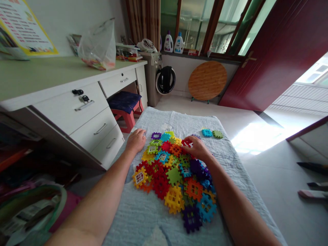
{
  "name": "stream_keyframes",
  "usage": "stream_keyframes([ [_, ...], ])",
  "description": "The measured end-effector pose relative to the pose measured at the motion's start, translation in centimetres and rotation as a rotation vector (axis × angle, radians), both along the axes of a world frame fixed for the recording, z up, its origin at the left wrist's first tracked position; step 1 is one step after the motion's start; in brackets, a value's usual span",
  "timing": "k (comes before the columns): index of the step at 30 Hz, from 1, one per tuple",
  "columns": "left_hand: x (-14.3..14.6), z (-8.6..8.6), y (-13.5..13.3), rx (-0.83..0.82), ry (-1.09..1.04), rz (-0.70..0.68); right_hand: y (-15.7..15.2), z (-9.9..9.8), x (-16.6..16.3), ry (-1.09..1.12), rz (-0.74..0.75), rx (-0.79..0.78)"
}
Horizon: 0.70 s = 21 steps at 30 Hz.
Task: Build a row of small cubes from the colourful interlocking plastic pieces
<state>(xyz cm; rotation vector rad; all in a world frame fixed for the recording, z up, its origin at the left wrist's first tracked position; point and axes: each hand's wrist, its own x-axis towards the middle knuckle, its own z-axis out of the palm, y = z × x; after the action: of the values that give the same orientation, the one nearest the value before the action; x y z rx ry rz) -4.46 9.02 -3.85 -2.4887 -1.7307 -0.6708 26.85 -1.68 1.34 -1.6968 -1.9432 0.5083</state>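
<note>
A pile of colourful interlocking plastic building blocks (174, 176), square and notched, lies on a pale blue cloth (133, 212). Several have window lattices in them. My left hand (136, 140) rests on the cloth at the pile's far left, fingers loosely bent and nothing visible in them. Beside it is a purple square frame block (156, 135). At the pile's far right, my right hand (196, 147) has its thumb and fingers on a red block (186, 143), partly covered by the hand. A blue block (207, 132) and a green block (217, 134) lie apart, beyond my right hand.
A white desk (77, 82) with drawers stands left, holding a plastic bag (98, 48). Past the cloth are a stool (125, 104), a washing machine (153, 78) with its door open, and a round wooden board (207, 81). A bin (63, 208) sits at lower left.
</note>
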Motion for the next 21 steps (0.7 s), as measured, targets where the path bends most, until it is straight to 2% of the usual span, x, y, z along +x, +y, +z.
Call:
stream_keyframes([
  [3, 0.0, -0.1, 0.0, 0.004, -0.007, 0.002, 0.0, 0.4, 0.7, 0.214, -0.017, -0.109],
  [6, 0.0, -0.1, 0.0, 0.005, -0.011, 0.002, -0.4, 0.9, 0.9, 0.478, 0.034, -0.226],
  [9, -0.1, -0.1, 0.1, 0.002, -0.007, -0.008, -0.9, 1.4, 0.5, 0.727, 0.102, -0.303],
  [11, -0.2, -0.2, 0.1, -0.003, -0.005, -0.018, -0.8, 1.4, 0.4, 0.825, 0.080, -0.331],
  [14, -0.2, -0.3, 0.2, -0.006, -0.004, -0.020, -0.2, 0.8, 1.0, 0.823, -0.043, -0.284],
  [18, -0.3, -0.5, 0.4, -0.001, -0.010, -0.014, 0.5, 0.1, 3.7, 0.619, -0.233, -0.081],
  [21, -0.4, -0.7, 0.5, 0.004, -0.003, -0.018, 0.4, 0.2, 5.5, 0.471, -0.286, -0.035],
])
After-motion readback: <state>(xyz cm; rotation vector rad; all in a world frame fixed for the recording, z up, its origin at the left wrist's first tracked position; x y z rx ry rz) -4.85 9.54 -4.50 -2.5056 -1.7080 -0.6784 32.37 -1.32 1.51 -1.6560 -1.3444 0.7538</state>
